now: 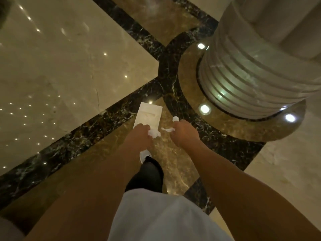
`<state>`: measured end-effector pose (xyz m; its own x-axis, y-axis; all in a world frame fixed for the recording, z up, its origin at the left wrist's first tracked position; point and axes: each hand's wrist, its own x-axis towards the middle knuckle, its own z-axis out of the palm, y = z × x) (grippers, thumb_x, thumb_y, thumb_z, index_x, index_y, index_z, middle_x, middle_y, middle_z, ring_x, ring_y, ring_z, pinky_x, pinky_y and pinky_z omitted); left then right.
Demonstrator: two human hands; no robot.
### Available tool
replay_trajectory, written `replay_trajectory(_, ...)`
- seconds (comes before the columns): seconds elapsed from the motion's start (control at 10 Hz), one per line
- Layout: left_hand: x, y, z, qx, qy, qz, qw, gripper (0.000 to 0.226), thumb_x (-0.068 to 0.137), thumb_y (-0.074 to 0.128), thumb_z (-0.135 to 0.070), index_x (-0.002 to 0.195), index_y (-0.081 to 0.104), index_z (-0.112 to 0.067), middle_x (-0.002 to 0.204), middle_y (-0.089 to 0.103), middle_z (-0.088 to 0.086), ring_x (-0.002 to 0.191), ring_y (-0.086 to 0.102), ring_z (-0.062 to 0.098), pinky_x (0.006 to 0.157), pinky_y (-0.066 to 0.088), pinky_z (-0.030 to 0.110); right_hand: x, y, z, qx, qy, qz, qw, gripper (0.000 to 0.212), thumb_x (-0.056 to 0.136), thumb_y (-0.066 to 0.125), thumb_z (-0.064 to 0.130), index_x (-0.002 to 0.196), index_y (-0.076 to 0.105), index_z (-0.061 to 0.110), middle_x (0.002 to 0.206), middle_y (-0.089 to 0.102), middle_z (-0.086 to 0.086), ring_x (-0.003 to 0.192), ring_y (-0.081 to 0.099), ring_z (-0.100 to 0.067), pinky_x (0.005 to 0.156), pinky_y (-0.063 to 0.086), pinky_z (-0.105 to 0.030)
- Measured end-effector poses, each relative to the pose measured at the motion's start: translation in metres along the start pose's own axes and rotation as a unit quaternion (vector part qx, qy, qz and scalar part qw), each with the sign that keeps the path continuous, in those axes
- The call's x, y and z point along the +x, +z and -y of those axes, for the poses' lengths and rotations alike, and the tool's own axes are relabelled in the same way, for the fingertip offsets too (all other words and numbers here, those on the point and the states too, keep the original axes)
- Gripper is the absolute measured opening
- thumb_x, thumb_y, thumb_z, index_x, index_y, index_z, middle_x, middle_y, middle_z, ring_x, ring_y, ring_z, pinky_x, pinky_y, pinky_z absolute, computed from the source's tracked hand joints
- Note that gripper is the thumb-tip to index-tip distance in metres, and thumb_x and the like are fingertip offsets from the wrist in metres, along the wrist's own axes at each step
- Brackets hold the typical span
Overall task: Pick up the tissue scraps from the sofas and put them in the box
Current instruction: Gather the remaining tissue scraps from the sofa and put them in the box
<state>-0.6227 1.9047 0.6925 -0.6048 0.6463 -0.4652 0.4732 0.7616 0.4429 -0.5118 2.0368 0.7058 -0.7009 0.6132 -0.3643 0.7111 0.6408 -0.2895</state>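
shirt (pixel 156 214) (white) | hands (pixel 139 136) (pixel 185 132) clutch tissue scraps (pixel 153 133) | box (pixel 148 117) on floor (pixel 60 66)

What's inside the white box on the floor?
The box shows only pale card on top; its inside cannot be seen. The left hand covers its near edge. Both hands hold tissue scraps.

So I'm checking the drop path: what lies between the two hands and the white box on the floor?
In the head view, nothing: the left hand and right hand, each holding tissue scraps, hover just over the box; only bare marble floor surrounds it.
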Motion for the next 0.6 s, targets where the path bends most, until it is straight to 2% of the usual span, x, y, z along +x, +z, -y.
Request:
replay_trajectory(0.1,0.072,-0.021,-0.003,-0.013,-0.02,0.026,0.999,0.039,0.09,0.053,-0.022,0.128,0.05,-0.012,0.132,0.05,0.014,0.116,0.05,0.031,0.094,0.043,0.038,0.073,-0.008,0.011,0.013,0.012,0.033,0.999,0.032,0.095,0.051,0.028,0.123,0.059,0.016,0.125,0.057,-0.009,0.111,0.056,-0.026,0.091,0.048,-0.038)
replay_trajectory(0.2,0.143,-0.035,0.005,-0.019,-0.024,0.053,0.998,0.039,0.096,0.048,-0.026,0.132,0.046,-0.01,0.136,0.048,0.012,0.123,0.046,0.026,0.103,0.033,0.032,0.148,-0.009,0.017,0.039,0.024,0.059,0.997,0.03,0.095,0.05,0.026,0.121,0.061,0.016,0.119,0.06,-0.008,0.103,0.058,-0.024,0.084,0.049,-0.033)
replay_trajectory(0.3,0.198,-0.03,0.014,-0.061,-0.091,0.077,0.991,0.04,0.093,0.051,-0.024,0.13,0.049,-0.008,0.13,0.053,0.014,0.118,0.051,0.029,0.096,0.038,0.034,0.205,0.005,0.015,0.045,0.025,0.106,0.993,0.031,0.095,0.047,0.029,0.119,0.058,0.012,0.12,0.057,-0.01,0.105,0.057,-0.026,0.09,0.05,-0.039)
replay_trajectory(0.4,0.261,-0.001,0.031,-0.092,-0.172,0.098,0.976,0.037,0.089,0.052,-0.022,0.124,0.053,-0.009,0.121,0.059,0.015,0.108,0.056,0.033,0.089,0.046,0.04,0.279,0.051,0.004,0.058,0.044,0.118,0.99,0.033,0.096,0.048,0.03,0.122,0.055,0.012,0.129,0.053,-0.01,0.11,0.056,-0.027,0.088,0.048,-0.036)
replay_trajectory(0.5,0.364,0.083,0.082,-0.083,-0.199,0.112,0.97,0.03,0.09,0.05,-0.025,0.113,0.056,-0.005,0.108,0.062,0.018,0.096,0.058,0.036,0.079,0.049,0.042,0.365,0.136,-0.017,0.057,0.067,0.146,0.985,0.031,0.096,0.05,0.029,0.121,0.054,0.011,0.134,0.049,-0.01,0.105,0.057,-0.026,0.078,0.041,-0.029)
replay_trajectory(0.6,0.426,0.143,0.116,-0.11,-0.254,0.107,0.955,0.034,0.093,0.047,-0.031,0.118,0.052,-0.008,0.11,0.062,0.018,0.098,0.057,0.037,0.077,0.043,0.039,0.432,0.208,-0.036,0.116,0.12,0.211,0.963,0.034,0.091,0.057,0.02,0.122,0.05,0.009,0.127,0.053,-0.013,0.109,0.055,-0.028,0.084,0.045,-0.032)
